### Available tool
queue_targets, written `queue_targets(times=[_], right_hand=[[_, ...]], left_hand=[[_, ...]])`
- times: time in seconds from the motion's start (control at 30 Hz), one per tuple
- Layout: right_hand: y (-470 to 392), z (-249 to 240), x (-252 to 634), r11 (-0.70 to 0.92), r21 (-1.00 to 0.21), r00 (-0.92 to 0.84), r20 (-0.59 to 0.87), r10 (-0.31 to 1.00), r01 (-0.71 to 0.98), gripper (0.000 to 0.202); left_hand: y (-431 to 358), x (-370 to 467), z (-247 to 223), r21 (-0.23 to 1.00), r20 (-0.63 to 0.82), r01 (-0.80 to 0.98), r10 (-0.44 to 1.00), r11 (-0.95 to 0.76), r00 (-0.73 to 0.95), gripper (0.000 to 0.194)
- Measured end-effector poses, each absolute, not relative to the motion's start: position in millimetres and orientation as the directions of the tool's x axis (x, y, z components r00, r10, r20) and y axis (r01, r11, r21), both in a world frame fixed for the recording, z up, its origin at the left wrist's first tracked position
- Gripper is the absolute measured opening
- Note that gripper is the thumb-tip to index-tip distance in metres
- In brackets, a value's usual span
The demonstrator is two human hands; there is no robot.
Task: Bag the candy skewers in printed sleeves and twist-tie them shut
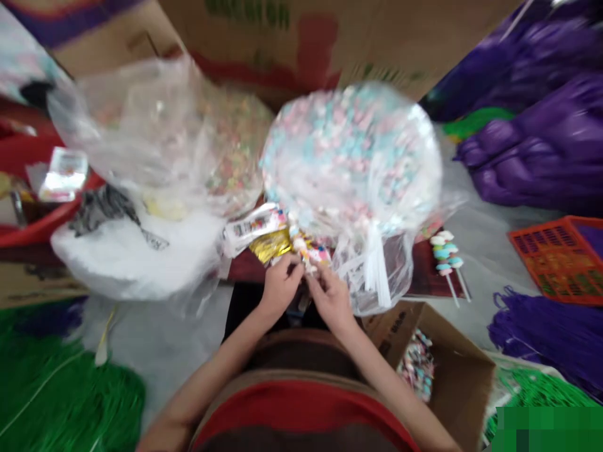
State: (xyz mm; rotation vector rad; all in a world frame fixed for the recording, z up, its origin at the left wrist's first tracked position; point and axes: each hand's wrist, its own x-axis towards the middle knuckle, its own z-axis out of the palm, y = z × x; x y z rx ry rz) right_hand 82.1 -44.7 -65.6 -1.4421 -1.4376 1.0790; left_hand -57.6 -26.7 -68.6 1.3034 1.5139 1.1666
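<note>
Close together in front of my body, my left hand (282, 282) and my right hand (332, 295) both have their fingers pinched at the lower end of a wrapped marshmallow stick (304, 246). Its wrapper is white with coloured spots, and motion blur hides the exact grip. Just beyond my left hand lies a bunch of gold twist ties (271, 245), with a stack of printed clear wrappers (257, 225) behind it. A big clear bag of pink, blue and white marshmallows (348, 144) rises behind my right hand.
Two marshmallow skewers (446, 254) lie at the table's right edge. Below stands a cardboard box (464, 376) holding wrapped pieces. Clear bags (141, 125) and a red basin (28, 150) are left. An orange crate (556, 260) and purple bundles (541, 144) are right.
</note>
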Motion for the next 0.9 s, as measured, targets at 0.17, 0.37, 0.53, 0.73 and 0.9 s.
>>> queue_targets(times=[0.17, 0.37, 0.53, 0.73, 0.9], right_hand=[[-33.4, -67.6, 78.3, -0.322, -0.923, -0.103, -0.307, 0.946, -0.208, 0.054], [-29.5, -75.2, 87.5, -0.198, -0.977, -0.043, -0.195, 0.980, -0.076, 0.045], [-24.1, -73.8, 100.6, -0.005, -0.987, -0.011, -0.007, 1.000, 0.164, 0.015], [-26.6, -69.0, 108.0, 0.045, -0.961, -0.049, 0.032, 0.998, 0.273, 0.012], [-35.9, -71.2, 102.9, 0.046, -0.983, -0.060, 0.036, 0.998, 0.176, 0.014]], left_hand=[[-15.3, -58.5, -74.9, 0.979, -0.001, 0.201, 0.995, 0.022, -0.104, 0.022], [-15.2, -59.0, -79.3, 0.802, 0.315, 0.531, 0.949, -0.275, 0.017, 0.023], [-16.8, -60.3, -73.9, 0.507, 0.549, 0.686, 0.809, -0.523, 0.212, 0.022], [-20.8, -57.1, -54.6, 0.144, 0.620, 0.739, 0.642, -0.658, 0.451, 0.021], [-21.0, -64.1, -41.2, 0.042, 0.510, 0.687, 0.607, -0.725, 0.610, 0.027]])
